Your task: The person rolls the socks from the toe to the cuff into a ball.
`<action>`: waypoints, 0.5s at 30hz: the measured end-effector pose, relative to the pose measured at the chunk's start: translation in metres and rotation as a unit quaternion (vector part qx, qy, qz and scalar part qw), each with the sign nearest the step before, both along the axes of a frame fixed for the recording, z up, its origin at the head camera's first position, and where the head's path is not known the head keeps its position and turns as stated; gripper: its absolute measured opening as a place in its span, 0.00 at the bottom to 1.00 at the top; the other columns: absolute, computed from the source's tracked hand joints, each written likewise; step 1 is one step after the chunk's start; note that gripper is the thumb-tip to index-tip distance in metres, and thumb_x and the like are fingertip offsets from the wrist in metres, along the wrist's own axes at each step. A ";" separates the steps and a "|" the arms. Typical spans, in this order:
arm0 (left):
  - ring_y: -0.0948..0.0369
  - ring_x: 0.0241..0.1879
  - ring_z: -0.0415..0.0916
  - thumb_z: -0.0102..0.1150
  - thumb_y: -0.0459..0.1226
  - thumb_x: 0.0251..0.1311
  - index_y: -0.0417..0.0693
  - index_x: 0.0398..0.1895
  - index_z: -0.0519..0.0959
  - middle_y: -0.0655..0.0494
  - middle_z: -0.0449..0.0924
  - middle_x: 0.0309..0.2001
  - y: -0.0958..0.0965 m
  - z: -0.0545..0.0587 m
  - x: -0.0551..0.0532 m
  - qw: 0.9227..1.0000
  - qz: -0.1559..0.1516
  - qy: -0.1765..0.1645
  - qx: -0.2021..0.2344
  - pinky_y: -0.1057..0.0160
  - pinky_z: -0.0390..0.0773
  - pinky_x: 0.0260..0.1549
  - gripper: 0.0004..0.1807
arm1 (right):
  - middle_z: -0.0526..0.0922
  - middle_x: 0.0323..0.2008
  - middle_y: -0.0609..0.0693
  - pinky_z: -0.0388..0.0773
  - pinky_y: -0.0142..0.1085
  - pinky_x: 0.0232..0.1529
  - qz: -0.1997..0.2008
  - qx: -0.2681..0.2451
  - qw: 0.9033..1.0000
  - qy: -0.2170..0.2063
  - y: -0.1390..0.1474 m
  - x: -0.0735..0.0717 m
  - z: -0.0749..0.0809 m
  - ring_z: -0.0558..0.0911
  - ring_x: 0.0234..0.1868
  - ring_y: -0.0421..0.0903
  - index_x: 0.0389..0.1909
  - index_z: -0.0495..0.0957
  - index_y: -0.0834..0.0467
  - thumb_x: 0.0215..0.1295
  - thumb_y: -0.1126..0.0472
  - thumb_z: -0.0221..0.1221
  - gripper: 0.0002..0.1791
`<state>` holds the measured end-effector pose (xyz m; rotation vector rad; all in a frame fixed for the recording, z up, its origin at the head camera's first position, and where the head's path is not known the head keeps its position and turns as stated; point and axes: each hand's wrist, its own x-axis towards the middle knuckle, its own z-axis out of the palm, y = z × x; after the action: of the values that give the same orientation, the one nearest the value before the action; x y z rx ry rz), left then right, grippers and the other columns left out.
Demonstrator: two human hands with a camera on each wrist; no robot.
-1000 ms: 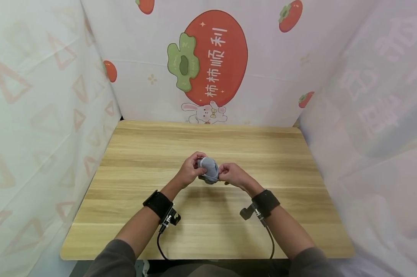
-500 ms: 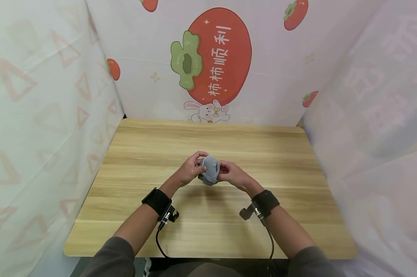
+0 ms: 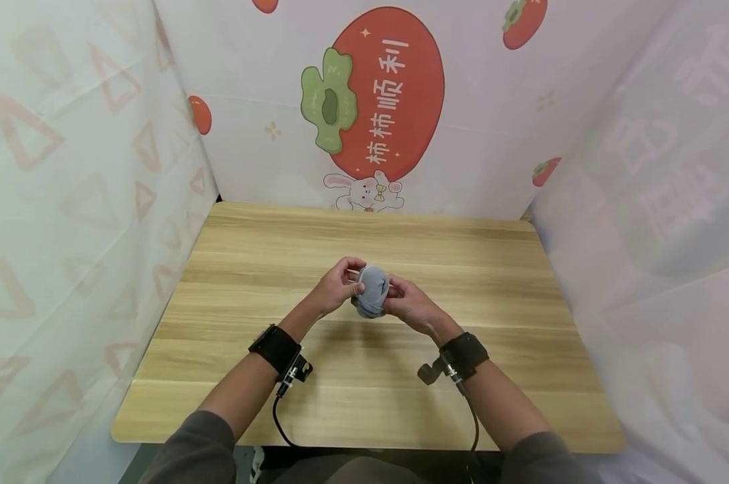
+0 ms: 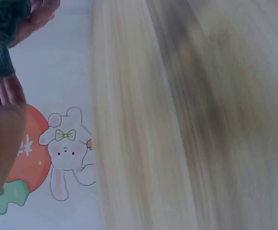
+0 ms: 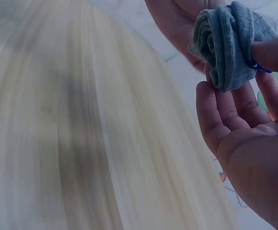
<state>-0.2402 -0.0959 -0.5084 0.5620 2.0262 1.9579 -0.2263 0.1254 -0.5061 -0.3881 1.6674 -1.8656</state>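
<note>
A tight roll of grey, sock-like knit fabric (image 3: 373, 290) is held between both hands above the table. My left hand (image 3: 335, 288) grips its left side, thumb on the front and fingers behind. My right hand (image 3: 414, 306) holds the right side. In the right wrist view, the thumb of that hand presses on the fabric roll (image 5: 227, 45) while its fingers spread underneath. Spiral layers show at one end of the roll, with a small blue mark near the thumb. The left wrist view catches just part of the roll (image 4: 0, 52) at its upper left edge.
A wood-grain table (image 3: 267, 249) lies below the hands. Printed white curtains (image 3: 473, 134) stand behind it and along both sides. Black straps with small cameras and cables (image 3: 278, 349) sit on both wrists, the cables hanging toward the near edge.
The right hand has gone from pinching the roll's lower right edge to holding its side with looser fingers. The roll has turned slightly, and both hands appear a little higher in view.
</note>
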 end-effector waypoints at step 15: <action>0.66 0.27 0.71 0.63 0.44 0.58 0.54 0.31 0.83 0.60 0.80 0.31 0.010 0.020 0.009 0.925 0.128 0.245 -0.261 0.69 0.73 0.25 0.06 | 0.75 0.58 0.60 0.77 0.33 0.44 -0.104 0.018 0.994 -0.034 -0.004 0.002 0.000 0.78 0.49 0.42 0.65 0.63 0.59 0.58 0.77 0.49 0.32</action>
<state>-0.2316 -0.0860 -0.4882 0.7311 2.9211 1.3683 -0.2241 0.1214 -0.5064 -0.1387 1.7486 -1.9696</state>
